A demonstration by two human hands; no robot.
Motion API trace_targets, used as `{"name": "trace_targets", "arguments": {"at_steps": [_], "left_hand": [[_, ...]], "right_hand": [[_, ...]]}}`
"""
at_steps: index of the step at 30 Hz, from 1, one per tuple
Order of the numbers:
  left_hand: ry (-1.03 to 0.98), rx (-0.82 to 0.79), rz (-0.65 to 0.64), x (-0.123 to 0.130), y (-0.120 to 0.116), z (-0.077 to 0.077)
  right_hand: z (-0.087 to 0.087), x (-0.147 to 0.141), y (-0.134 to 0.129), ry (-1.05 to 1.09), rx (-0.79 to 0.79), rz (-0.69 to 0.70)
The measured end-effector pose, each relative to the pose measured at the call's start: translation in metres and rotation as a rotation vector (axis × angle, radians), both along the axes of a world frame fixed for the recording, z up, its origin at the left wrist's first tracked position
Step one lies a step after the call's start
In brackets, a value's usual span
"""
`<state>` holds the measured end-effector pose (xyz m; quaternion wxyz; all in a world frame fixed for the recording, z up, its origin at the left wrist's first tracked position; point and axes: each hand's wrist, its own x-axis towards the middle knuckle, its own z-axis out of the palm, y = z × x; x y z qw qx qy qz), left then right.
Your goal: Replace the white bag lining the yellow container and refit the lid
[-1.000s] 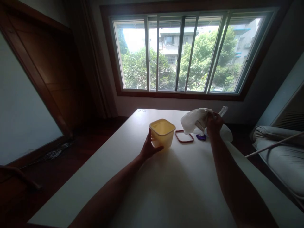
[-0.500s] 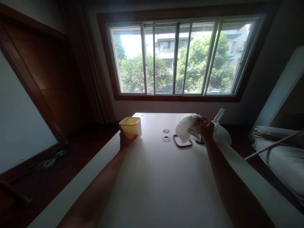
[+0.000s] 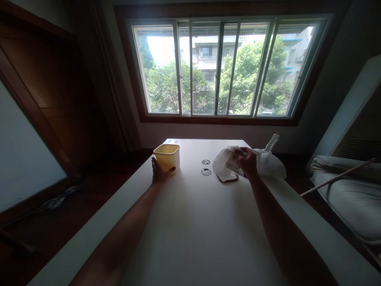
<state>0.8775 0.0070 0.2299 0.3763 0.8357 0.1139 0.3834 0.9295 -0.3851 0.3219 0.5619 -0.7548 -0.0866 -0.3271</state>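
Observation:
At the far left of the white table, my left hand (image 3: 161, 171) is wrapped round the lower side of a yellow square container (image 3: 169, 157), which stands upright with its top uncovered. My right hand (image 3: 247, 161) pinches a crumpled white plastic bag (image 3: 222, 162) that hangs over the table on the right. Under the bag lies a red-rimmed square lid (image 3: 228, 179), partly covered by it. A second, tied white bag (image 3: 270, 163) sits behind my right hand near the table's right edge. A small bit of something purple shows beside my right hand.
Two round metal fittings (image 3: 206, 171) are set in the middle of the white table (image 3: 202, 230). Beyond it is a wide window (image 3: 220, 71). A cushioned seat (image 3: 348, 198) with a pole across it stands at the right.
My right hand and its bag have moved slightly left, and the bag now covers more of the lid. The container sits slightly further right in view, my left hand still round it.

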Motion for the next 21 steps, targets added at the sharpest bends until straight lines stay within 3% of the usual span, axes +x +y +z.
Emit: {"name": "trace_targets", "arguments": {"at_steps": [5, 9, 13, 18, 21], "left_hand": [[-0.069, 0.152, 0.071, -0.042, -0.026, 0.013], [-0.16, 0.418, -0.184, -0.082, -0.082, 0.018], [-0.138, 0.412, -0.385, -0.096, -0.126, 0.011], [-0.048, 0.436, -0.47, -0.093, -0.127, -0.005], [0.07, 0.477, -0.448, -0.094, -0.111, -0.003]], "right_hand": [[-0.009, -0.003, 0.015, 0.034, -0.056, 0.107], [-0.022, -0.014, 0.038, 0.091, -0.133, 0.325], [-0.025, -0.043, 0.061, 0.191, -0.295, 0.755], [-0.018, -0.072, 0.068, 0.32, -0.471, 1.194], [-0.021, -0.065, 0.061, 0.399, -0.467, 1.248]]}}
